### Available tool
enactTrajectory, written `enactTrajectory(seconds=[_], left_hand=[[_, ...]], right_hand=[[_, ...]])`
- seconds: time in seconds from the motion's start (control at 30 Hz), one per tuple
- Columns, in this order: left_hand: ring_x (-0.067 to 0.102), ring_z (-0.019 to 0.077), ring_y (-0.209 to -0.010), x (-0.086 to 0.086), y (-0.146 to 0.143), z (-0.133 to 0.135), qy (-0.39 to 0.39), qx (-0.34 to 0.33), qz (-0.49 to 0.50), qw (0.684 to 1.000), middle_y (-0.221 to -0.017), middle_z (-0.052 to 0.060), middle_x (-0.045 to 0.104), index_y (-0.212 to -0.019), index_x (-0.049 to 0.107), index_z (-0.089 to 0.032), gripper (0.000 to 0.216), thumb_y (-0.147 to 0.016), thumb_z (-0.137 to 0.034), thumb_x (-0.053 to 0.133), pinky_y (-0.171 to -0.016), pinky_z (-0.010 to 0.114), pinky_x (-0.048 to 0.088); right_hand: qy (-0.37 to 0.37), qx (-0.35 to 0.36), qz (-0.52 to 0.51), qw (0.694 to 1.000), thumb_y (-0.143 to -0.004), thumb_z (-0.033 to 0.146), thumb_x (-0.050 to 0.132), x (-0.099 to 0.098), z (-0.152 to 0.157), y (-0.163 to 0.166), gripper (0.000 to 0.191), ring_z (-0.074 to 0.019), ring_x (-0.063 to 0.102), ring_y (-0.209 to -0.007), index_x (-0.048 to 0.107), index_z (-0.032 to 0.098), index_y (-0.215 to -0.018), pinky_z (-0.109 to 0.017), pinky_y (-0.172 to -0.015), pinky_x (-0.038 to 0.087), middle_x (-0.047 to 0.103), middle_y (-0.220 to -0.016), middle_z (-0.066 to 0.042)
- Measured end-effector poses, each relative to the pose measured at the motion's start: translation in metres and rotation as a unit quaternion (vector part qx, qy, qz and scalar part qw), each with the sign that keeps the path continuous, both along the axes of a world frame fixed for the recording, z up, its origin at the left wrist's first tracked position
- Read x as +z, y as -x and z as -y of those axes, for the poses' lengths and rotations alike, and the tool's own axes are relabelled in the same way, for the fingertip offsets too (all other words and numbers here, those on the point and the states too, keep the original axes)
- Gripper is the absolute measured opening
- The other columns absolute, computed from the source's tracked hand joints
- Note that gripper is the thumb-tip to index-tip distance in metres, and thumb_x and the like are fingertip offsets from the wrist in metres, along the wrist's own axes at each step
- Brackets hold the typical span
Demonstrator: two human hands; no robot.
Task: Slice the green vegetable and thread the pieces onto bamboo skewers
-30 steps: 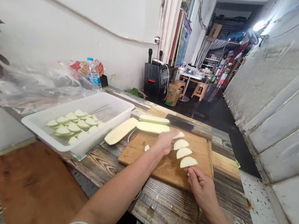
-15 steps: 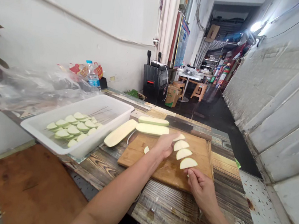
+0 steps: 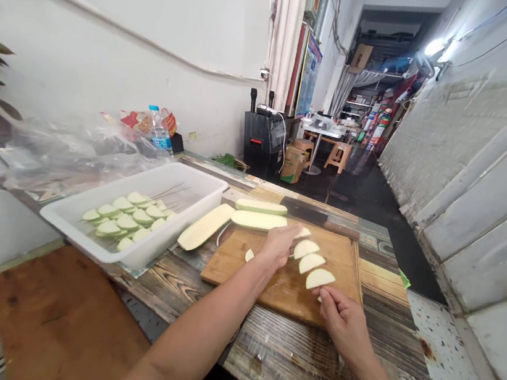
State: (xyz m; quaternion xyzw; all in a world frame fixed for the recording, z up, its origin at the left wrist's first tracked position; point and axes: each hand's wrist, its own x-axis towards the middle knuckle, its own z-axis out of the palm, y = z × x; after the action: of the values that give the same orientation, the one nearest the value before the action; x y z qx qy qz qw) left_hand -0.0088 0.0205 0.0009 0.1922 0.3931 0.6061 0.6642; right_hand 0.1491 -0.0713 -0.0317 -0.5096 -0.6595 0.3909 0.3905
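Observation:
Half-round slices of pale green-skinned zucchini [image 3: 312,262] stand in a spaced row above the wooden cutting board [image 3: 234,268], strung like a skewer between my hands. My left hand [image 3: 280,244] is closed at the far end, its fingers round the last slice, partly hidden. At the near end my right hand [image 3: 345,319] pinches just below the largest slice; the stick itself barely shows. A small zucchini end piece [image 3: 249,255] lies on the board, left of my left hand. Halved zucchini lengths [image 3: 259,220] lie at the board's far left edge, with another half [image 3: 205,227] beside them.
A white plastic tub [image 3: 132,256] at left holds skewered zucchini slices [image 3: 128,221] and bare sticks. Behind it are clear plastic bags [image 3: 72,147] and a water bottle [image 3: 161,131]. A dark-bladed knife [image 3: 310,214] lies beyond the board. A black speaker [image 3: 264,138] stands past the table.
The view has shifted slightly, so the tub and wall sit a little further right. Both hands keep nearly the same place on the row of slices.

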Motion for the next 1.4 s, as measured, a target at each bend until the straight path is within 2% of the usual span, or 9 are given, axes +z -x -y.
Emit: enactTrajectory(seconds=[0.17, 0.37, 0.7, 0.87, 1.4], left_hand=[[0.066, 0.0175, -0.066, 0.002, 0.004, -0.004, 0.026, 0.006, 0.055, 0.998, -0.070, 0.009, 0.066, -0.073, 0.057, -0.009, 0.006, -0.077, -0.012, 0.059, -0.065, 0.028, 0.053], [0.065, 0.0175, -0.062, 0.003, 0.004, -0.004, 0.049, 0.005, 0.082, 0.995, -0.068, 0.009, 0.065, -0.074, 0.054, -0.009, 0.008, -0.081, -0.010, 0.051, -0.061, 0.028, 0.054], [0.063, 0.0160, -0.059, 0.002, -0.001, -0.001, 0.057, -0.027, 0.062, 0.996, -0.065, 0.010, 0.063, -0.073, 0.057, -0.007, 0.015, -0.083, -0.013, 0.048, -0.059, 0.027, 0.053], [0.061, 0.0148, -0.056, 0.005, -0.004, 0.002, 0.060, -0.023, 0.056, 0.996, -0.063, 0.009, 0.063, -0.073, 0.057, -0.006, 0.015, -0.083, -0.013, 0.047, -0.059, 0.026, 0.051], [0.060, 0.0151, -0.057, 0.000, -0.011, 0.006, -0.001, -0.025, 0.030, 0.999, -0.063, 0.009, 0.063, -0.071, 0.060, -0.005, 0.010, -0.077, -0.010, 0.054, -0.059, 0.027, 0.049]], right_hand=[[0.012, 0.011, -0.002, 1.000, -0.081, 0.051, 0.044, -0.002, 0.001, 0.000, 0.040, -0.0104, 0.029, -0.045, 0.061, 0.015, -0.082, -0.023, -0.043, 0.024, 0.032, -0.049, 0.006], [0.002, 0.018, -0.007, 1.000, -0.082, 0.048, 0.045, -0.001, 0.000, 0.000, 0.038, -0.0098, 0.029, -0.044, 0.061, 0.013, -0.082, -0.022, -0.043, 0.024, 0.032, -0.049, 0.006], [-0.001, 0.022, -0.020, 1.000, -0.082, 0.047, 0.046, -0.005, 0.000, -0.001, 0.038, -0.0096, 0.029, -0.045, 0.062, 0.013, -0.084, -0.022, -0.042, 0.024, 0.031, -0.049, 0.006], [-0.007, 0.017, -0.018, 1.000, -0.082, 0.048, 0.045, -0.003, 0.001, 0.001, 0.039, -0.0095, 0.028, -0.045, 0.061, 0.013, -0.082, -0.022, -0.043, 0.023, 0.031, -0.050, 0.006], [-0.001, 0.018, -0.014, 1.000, -0.084, 0.045, 0.042, -0.003, 0.001, 0.002, 0.037, -0.0087, 0.024, -0.044, 0.059, 0.012, -0.082, -0.022, -0.042, 0.018, 0.027, -0.049, 0.007]])
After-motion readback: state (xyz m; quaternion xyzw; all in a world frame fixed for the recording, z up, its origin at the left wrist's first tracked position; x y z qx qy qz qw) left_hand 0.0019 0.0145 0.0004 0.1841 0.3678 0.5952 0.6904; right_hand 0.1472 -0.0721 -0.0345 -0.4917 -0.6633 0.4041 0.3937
